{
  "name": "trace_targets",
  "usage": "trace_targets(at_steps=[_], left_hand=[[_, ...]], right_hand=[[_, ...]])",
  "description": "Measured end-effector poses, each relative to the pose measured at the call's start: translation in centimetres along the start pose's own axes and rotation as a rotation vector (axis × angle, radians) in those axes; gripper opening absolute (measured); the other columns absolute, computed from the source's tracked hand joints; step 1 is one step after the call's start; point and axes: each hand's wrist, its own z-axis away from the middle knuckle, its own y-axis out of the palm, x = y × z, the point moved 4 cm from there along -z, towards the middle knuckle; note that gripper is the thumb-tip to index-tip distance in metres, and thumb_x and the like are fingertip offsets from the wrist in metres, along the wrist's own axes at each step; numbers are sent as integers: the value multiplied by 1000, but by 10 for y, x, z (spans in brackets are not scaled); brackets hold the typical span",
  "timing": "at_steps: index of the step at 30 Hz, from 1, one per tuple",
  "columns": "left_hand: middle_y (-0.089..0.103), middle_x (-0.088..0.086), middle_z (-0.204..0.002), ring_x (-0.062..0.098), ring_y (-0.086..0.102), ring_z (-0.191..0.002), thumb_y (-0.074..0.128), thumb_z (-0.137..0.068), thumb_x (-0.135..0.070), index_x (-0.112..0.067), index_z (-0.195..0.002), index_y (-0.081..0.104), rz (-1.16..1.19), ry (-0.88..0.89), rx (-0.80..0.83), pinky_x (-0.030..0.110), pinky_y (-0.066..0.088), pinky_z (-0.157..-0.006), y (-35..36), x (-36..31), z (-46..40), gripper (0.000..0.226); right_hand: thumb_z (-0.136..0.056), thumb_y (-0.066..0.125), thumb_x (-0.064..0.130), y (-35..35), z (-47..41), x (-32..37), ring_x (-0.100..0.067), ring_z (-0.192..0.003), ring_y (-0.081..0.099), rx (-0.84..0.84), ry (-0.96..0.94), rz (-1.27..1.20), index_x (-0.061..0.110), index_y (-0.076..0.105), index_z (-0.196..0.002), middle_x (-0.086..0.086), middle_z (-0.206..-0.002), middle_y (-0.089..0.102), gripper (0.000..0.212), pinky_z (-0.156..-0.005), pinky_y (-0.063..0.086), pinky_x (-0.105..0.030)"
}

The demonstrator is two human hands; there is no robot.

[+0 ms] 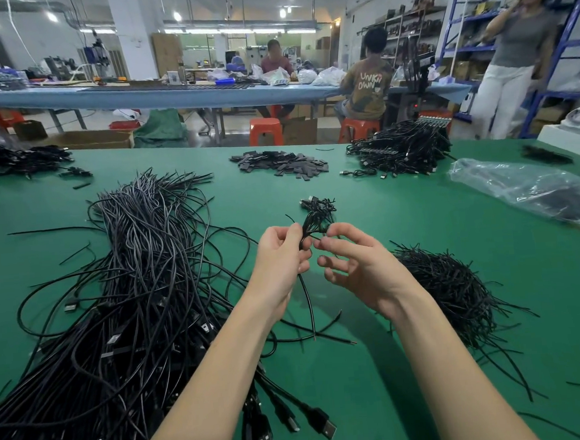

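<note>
Cable bundle (317, 214): a thin, matte black cable is seen folded into a small tight coil. Its loops bristle upward, and a plug end is seen at the upper left of the coil.
Position: the bundle is held up above the green table (544, 288), near the middle of the view, between the two hands and just above their fingertips.
Left hand (280, 254): the lower waist of the bundle is gripped by curled fingers and the thumb, with the palm turned inward.
Right hand (360, 266): the bundle's base is pinched between thumb and index fingertip, while the other fingers are loosely curled and kept apart from it. Whether a tie is caught in that pinch cannot be told.
Loose tail (310, 307): a single black strand is let hang from under the left hand, curving down to the table.
Cable heap (133, 299): a large tangle of long black USB cables is spread on the left, with plugs lying at its near edge.
Tie pile (451, 287): short black strands are massed just beside the right forearm.
Flat pieces (281, 163): small dark strips are heaped farther back.
Finished bundles (404, 150): coiled black cables are stacked at the far right.
Plastic bag (526, 186): a clear, crumpled bag is laid at the right.
</note>
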Motion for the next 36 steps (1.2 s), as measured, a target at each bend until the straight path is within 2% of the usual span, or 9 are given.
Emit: trace_targets(at_steps=[3, 7, 12, 17, 19, 22, 26, 31, 36], left_hand=[[55, 1, -73, 3, 44, -49, 46, -105, -20, -9, -97, 47, 1, 32, -13, 17, 34, -46, 0, -2, 0, 13], [56, -2, -69, 5, 44, -52, 47, -105, -19, -9, -94, 46, 38, 70, 4, 18, 34, -48, 1, -6, 2, 15], [55, -3, -62, 8, 38, -53, 47, -104, -12, -12, -85, 41, 13, 34, 327, 17, 30, -48, 6, -19, 12, 20], [63, -3, -70, 8, 48, -57, 56, -101, -14, -14, -85, 50, -593, 98, 691, 18, 40, -56, 11, -28, 32, 17], [62, -11, -70, 6, 48, -61, 61, -99, -18, -16, -85, 54, -777, 159, 735, 17, 38, -60, 15, -29, 35, 16], [54, -17, -59, 1, 44, -54, 65, -94, -25, -24, -80, 55, -1011, 315, 549, 15, 33, -57, 16, -27, 28, 17], [54, -14, -56, 1, 45, -47, 65, -91, -23, -21, -79, 55, -945, 395, 269, 13, 33, -50, 11, -25, 21, 16], [65, -6, -69, 7, 51, -57, 63, -89, -24, -22, -78, 54, -792, 337, 122, 24, 40, -58, 3, -23, 12, 15], [72, 1, -69, 19, 43, -57, 60, -89, -24, -18, -82, 50, -534, 183, 98, 32, 36, -62, 3, -16, 6, 13]], right_hand=[[-74, 82, 15, -3, -1, -4, -14, -70, 69, -63, 36, -35, 27, 58, -84, 1, -95, 76, 29, -56, 53, -19], [-68, 82, 12, 2, -1, -6, -14, -66, 69, -95, 154, -190, 21, 58, -104, 3, -93, 76, 45, -46, 50, -16], [-45, 92, -4, -3, 3, -11, -11, -53, 57, 47, 293, -406, 8, 70, -95, -2, -81, 71, 56, -36, 39, -13], [-68, 67, -4, -28, 16, 16, -8, -54, 52, 133, 120, 131, 17, 64, -90, -1, -72, 69, 31, -47, 32, -18], [-72, 71, 1, -30, 21, 32, -8, -52, 52, 133, 20, 366, 16, 61, -92, -3, -70, 72, 26, -48, 34, -17], [-76, 80, 0, -22, 22, 51, -16, -65, 56, -13, -163, 717, 16, 63, -87, -7, -71, 74, 25, -64, 42, -25], [-78, 77, 4, 6, 19, 58, -8, -53, 52, -196, -455, 1007, 21, 63, -77, 7, -65, 71, 22, -58, 45, -18], [-77, 75, 4, 25, 22, 54, -13, -57, 58, -261, -674, 1085, 20, 61, -76, 6, -71, 67, 21, -56, 44, -17], [-81, 76, 7, 22, 21, 51, -12, -57, 56, -288, -693, 1036, 21, 61, -78, 11, -75, 65, 21, -54, 35, -10]])
